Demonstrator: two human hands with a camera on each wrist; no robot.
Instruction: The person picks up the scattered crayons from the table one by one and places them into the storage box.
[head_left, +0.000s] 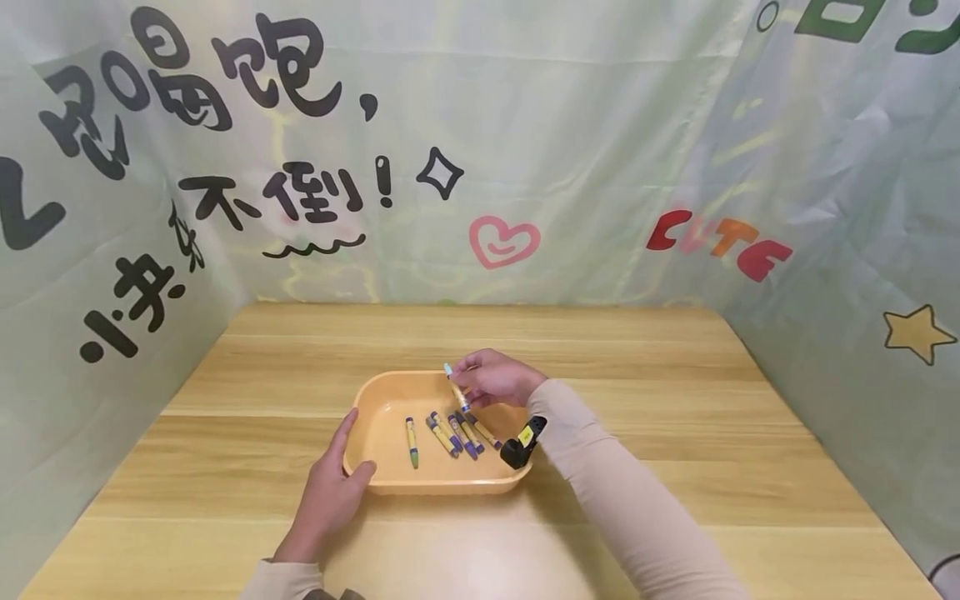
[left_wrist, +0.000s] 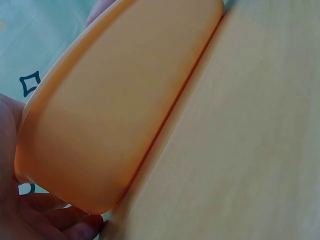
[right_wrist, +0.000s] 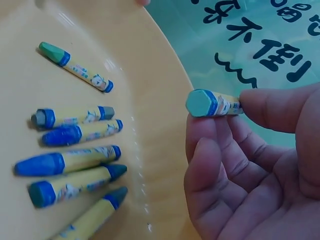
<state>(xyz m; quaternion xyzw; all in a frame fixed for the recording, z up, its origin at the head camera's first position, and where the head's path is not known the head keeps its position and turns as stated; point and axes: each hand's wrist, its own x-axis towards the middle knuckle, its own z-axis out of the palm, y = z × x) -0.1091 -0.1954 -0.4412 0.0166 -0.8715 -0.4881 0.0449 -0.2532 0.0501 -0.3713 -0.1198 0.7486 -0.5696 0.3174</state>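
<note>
My right hand [head_left: 498, 379] pinches a light-blue crayon [right_wrist: 214, 103] in a yellow wrapper with blue bands, between thumb and fingers, above the far side of a shallow orange tray [head_left: 442, 485]. At the tray's left end, my left hand [head_left: 330, 483] grips the wall, thumb at the front rim and fingers round the outside. Inside the tray, a green crayon [head_left: 412, 442] lies by itself on the left. Several blue, grey and dark green crayons lie close together in the middle; a blue one [right_wrist: 40, 164] shows near their centre in the right wrist view.
The tray stands on a light wooden table [head_left: 637, 483]. Pale printed cloth [head_left: 585, 167] hangs behind the table and along both sides. A small black camera [head_left: 523, 442] is worn on my right wrist, overlapping the tray's right end in the head view.
</note>
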